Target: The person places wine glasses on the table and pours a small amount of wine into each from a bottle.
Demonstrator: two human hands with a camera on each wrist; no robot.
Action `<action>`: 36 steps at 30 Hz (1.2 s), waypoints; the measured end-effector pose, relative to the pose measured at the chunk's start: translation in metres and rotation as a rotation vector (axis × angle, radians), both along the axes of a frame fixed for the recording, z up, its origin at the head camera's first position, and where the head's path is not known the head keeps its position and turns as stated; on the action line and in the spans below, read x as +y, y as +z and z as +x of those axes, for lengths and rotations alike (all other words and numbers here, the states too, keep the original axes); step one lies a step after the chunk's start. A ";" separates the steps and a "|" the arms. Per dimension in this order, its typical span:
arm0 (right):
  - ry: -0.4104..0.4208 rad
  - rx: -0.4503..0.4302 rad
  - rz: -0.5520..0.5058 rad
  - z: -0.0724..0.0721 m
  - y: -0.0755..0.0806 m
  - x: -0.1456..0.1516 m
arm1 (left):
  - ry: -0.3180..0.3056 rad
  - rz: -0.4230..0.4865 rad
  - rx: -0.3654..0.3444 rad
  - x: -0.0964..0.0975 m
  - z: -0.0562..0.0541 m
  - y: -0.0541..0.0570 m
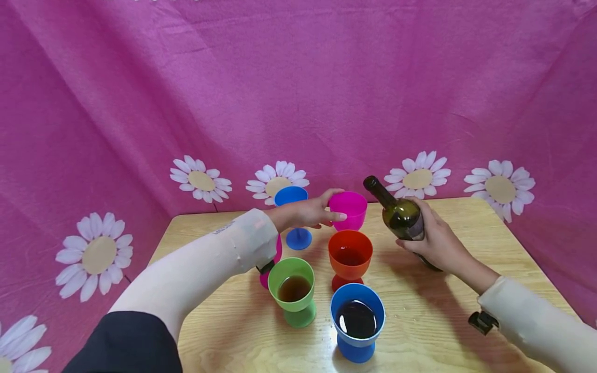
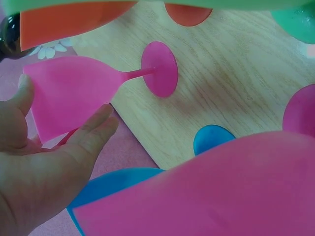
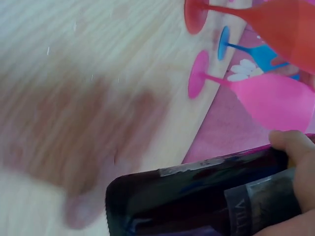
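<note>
My left hand (image 1: 310, 211) reaches across to a pink goblet (image 1: 350, 210) at the back of the table. Its thumb lies across the front of the bowl and its fingers reach round the far side. In the left wrist view, the fingers (image 2: 93, 130) look straight along the pink bowl (image 2: 74, 93). My right hand (image 1: 436, 238) grips a dark green wine bottle (image 1: 403, 220) round its body, the neck tilted left toward the pink goblet. The label is partly covered by the hand in the right wrist view. Whether the bottle's base touches the table cannot be told.
A red goblet (image 1: 351, 255), a green goblet (image 1: 291, 282) and a near blue goblet (image 1: 357, 318) hold dark liquid. Another blue goblet (image 1: 298, 238) stands behind my left forearm, which mostly hides a second pink goblet (image 1: 264, 278). A pink flowered cloth (image 1: 298, 103) surrounds the wooden table (image 1: 224, 331).
</note>
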State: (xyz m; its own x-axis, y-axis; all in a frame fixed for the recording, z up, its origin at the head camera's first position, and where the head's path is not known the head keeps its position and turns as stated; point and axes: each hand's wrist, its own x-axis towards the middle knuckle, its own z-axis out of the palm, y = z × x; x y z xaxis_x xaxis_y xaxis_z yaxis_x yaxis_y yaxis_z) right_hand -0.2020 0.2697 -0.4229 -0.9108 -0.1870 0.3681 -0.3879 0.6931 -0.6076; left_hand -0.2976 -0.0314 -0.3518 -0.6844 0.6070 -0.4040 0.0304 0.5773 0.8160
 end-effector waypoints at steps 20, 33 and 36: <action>-0.096 -0.038 0.451 -0.008 0.025 0.025 | -0.010 0.027 -0.028 -0.001 0.000 0.002; -0.129 0.063 0.611 -0.013 0.042 0.028 | -0.011 0.032 -0.031 0.000 0.000 0.000; -0.133 0.060 0.634 -0.014 0.046 0.028 | -0.009 0.032 -0.030 0.000 0.001 0.001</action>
